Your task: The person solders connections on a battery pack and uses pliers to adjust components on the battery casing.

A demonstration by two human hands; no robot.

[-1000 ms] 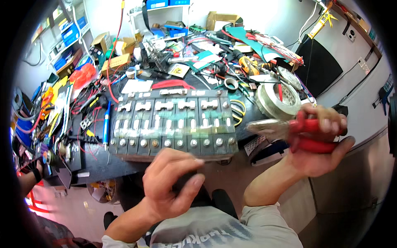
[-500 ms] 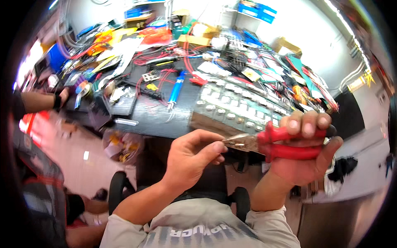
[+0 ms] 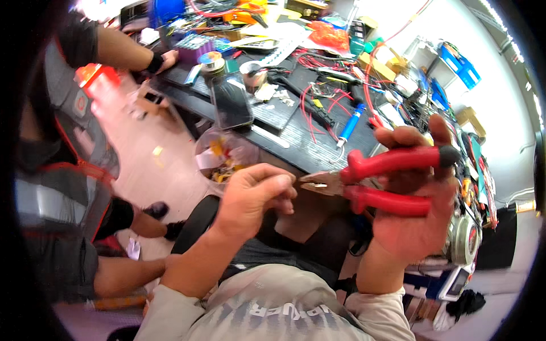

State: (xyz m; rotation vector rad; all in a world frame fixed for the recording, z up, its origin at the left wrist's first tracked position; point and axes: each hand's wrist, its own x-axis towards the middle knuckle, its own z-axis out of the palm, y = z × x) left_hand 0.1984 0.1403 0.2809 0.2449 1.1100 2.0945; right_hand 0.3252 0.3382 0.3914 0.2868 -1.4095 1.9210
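Note:
My right hand (image 3: 418, 224) grips combination pliers with red handles (image 3: 392, 163), palm turned up. The handles stand spread and the metal jaws (image 3: 322, 183) are slightly parted, pointing left. Just left of the jaw tips, my left hand (image 3: 247, 199) is closed in a pinch, thumb against the index finger. What it pinches, if anything, is too small to make out. Both hands are held above my lap, in front of the black workbench (image 3: 273, 122).
On the bench lie a blue-handled tool (image 3: 352, 122), red wires (image 3: 310, 116) and a black flat device (image 3: 230, 102). A clear bin (image 3: 207, 162) with scraps stands below the edge. At left, another person's hand (image 3: 168, 59) rests on the bench; their leg (image 3: 125, 270) is close to my left arm.
The view has swung left, bringing the other person and bin further in. The plier handles have spread wider, and the jaws have parted and come slightly away from my left fingertips.

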